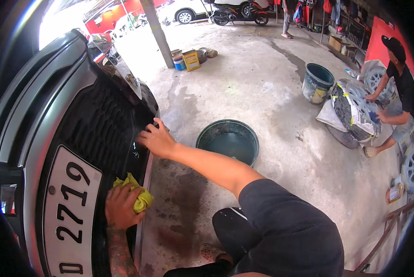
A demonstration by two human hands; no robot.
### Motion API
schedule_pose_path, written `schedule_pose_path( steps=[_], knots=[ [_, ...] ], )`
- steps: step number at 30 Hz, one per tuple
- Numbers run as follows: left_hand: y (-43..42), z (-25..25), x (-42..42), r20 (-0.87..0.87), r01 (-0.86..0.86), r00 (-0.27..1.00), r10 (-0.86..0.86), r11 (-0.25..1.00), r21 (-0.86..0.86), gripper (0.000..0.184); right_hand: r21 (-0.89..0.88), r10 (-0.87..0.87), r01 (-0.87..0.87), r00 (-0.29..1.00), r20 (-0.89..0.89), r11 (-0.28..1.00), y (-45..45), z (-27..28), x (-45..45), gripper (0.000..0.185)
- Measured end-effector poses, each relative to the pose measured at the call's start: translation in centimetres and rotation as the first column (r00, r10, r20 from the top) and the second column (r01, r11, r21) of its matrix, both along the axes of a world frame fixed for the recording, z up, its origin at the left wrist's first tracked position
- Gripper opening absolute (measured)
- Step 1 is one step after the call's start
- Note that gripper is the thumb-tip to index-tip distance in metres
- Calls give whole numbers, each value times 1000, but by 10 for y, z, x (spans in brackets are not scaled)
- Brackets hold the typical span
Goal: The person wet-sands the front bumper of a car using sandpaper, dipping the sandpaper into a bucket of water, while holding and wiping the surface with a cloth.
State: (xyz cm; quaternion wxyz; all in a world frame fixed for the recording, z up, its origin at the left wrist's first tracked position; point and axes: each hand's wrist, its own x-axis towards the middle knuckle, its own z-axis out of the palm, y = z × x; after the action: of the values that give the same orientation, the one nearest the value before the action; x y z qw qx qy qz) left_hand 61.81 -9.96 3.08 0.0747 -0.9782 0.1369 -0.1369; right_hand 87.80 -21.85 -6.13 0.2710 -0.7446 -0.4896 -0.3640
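Observation:
My left hand is closed around a yellow-green cloth, low on the front of a dark car. Right beside it is the white number plate. Farther up, my right hand rests its bent fingers on the corner of the black bumper, apart and holding nothing. The black honeycomb grille lies to the left of that hand. On the floor by my right forearm stands a round dark basin with murky water in it.
At right, another person in a black cap has both hands on a wheel with a covered tyre. A tall dark bucket stands nearby. Paint cans sit by a post. A motorbike is parked at the back.

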Motion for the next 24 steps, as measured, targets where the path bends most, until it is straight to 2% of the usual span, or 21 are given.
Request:
schedule_pose_path(
  steps=[1, 4, 7, 10, 14, 17, 20, 24],
  knots=[
    [0, 1, 0, -5, -8, 1000, 8, 1000, 1, 67, -42, 16, -15, 999, 43, 999, 2, -1, -1, 26],
    [0, 2, 0, 8, 9, 1000, -9, 1000, 10, 66, 24, 111, -114, 987, 112, 993, 7, -7, -9, 26],
    [2, 1, -1, -26, 8, 1000, -9, 999, -53, 65, -8, -9, 9, 999, 36, 1000, -3, -1, 4, 26],
    [2, 5, 0, -65, 9, 998, -14, 998, -69, 67, 0, -39, 39, 998, 47, 999, 3, -7, 1, 27],
    [0, 2, -1, -30, 7, 1000, -8, 1000, -28, 69, 28, 92, -96, 988, 121, 995, -1, -7, -10, 26],
    [2, 3, 1, 9, 29, 1000, -29, 1000, -2, 72, 47, 79, -88, 982, 174, 995, 3, -7, -6, 26],
    [1, 2, 1, -2, 20, 1000, -20, 1000, -6, 73, 47, 131, -139, 981, 144, 989, 4, -9, -1, 26],
    [0, 2, 2, 2, 26, 1000, -25, 999, -20, 72, 54, -23, 19, 997, 71, 998, 5, -7, 12, 26]
  ],
)
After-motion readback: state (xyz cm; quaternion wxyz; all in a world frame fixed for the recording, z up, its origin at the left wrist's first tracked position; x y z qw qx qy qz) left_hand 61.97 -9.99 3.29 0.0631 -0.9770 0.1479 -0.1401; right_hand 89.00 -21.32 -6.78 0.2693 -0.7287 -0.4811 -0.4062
